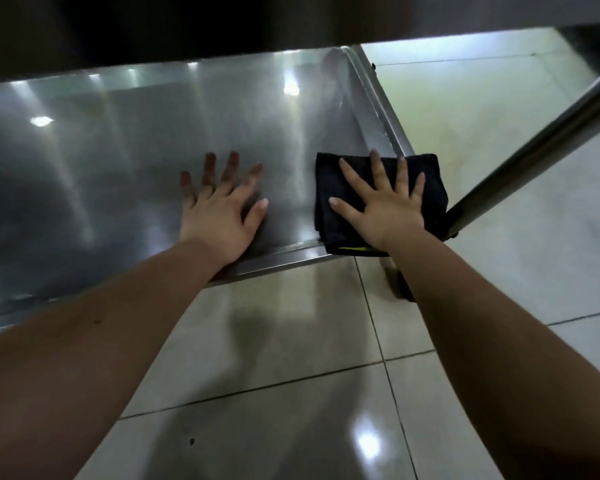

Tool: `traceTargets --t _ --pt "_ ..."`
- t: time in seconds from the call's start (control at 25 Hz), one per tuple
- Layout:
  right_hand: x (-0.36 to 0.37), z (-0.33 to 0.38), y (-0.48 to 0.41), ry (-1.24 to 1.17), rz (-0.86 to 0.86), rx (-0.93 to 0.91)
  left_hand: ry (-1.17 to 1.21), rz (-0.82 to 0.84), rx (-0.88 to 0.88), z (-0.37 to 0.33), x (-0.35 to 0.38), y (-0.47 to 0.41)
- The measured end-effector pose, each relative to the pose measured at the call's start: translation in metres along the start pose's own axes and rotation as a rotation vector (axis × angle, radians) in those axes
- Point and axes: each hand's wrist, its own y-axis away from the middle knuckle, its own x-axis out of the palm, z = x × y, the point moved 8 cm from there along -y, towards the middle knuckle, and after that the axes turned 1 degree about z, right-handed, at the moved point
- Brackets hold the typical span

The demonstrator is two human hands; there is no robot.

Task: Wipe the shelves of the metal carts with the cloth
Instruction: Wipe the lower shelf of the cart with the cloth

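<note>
the far part of the metal shelf (125, 150) is lost in shadow under an upper shelf (291, 26), and glare blurs its surface. the folded black cloth (329, 188) lies in the shelf's corner at 3 o'clock, pressed flat under the right hand (385, 209), whose grip is open with fingers spread. the left hand (219, 216), also open, rests flat on bare metal at 9 o'clock of the cloth, apart from it; a cart post (541, 147) rises at 3 o'clock.

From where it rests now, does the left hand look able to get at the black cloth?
Probably yes. The left hand lies flat on the shelf, bare steel between it and the black cloth, but the right hand covers most of it.
</note>
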Motion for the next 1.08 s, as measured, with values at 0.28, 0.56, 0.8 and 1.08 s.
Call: traceTargets --t 0.28,0.56,0.8,1.08 --pt "0.004 -0.004 -0.003 0.037 -0.02 -0.021 -0.078 0.053 -0.01 -0.049 0.027 -0.048" --pt "-0.031 0.022 -0.116 0.032 -0.086 -0.039 -0.088 0.044 -0.003 -0.048 0.025 -0.049" --pt "-0.037 0.033 -0.145 0.004 -0.079 -0.027 -0.036 0.078 -0.038 -0.04 0.024 -0.051" --pt "-0.003 0.005 -0.014 0.016 -0.049 -0.008 -0.034 0.096 -0.039 -0.04 0.024 -0.051"
